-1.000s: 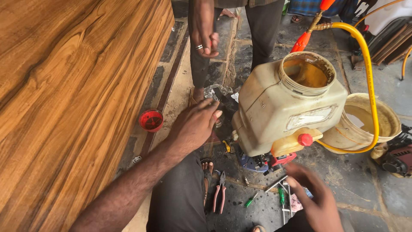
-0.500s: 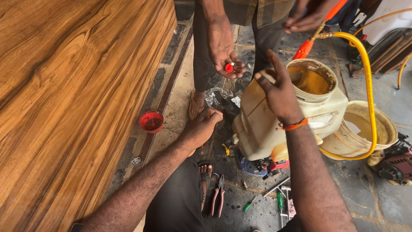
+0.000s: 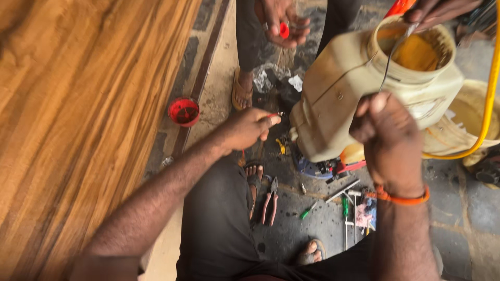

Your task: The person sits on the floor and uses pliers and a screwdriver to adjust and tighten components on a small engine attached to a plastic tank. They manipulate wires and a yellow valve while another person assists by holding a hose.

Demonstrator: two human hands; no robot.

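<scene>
An informal repair spot on an outdoor stone floor (image 3: pixel 458 229), workshop-like rather than a home. Below the hands, pliers (image 3: pixel 269 200), a green-handled screwdriver (image 3: pixel 308 211) and loose metal parts lie scattered on the grimy paving. Just above them stands a stained cream sprayer tank (image 3: pixel 338 93) with a yellow hose (image 3: pixel 488 99), beside a large wood-grain panel (image 3: pixel 78 114).

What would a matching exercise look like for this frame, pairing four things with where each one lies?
Things:
1. small red cup
2. pliers
3. cream tank
4. orange wristband

Places:
A. on the right hand's wrist
B. on the ground beside the wooden panel
C. between the person's two hands, its wide mouth open at the top
D. on the ground by the person's sandalled foot, below the left hand

Pairs: 1-B, 2-D, 3-C, 4-A
</scene>
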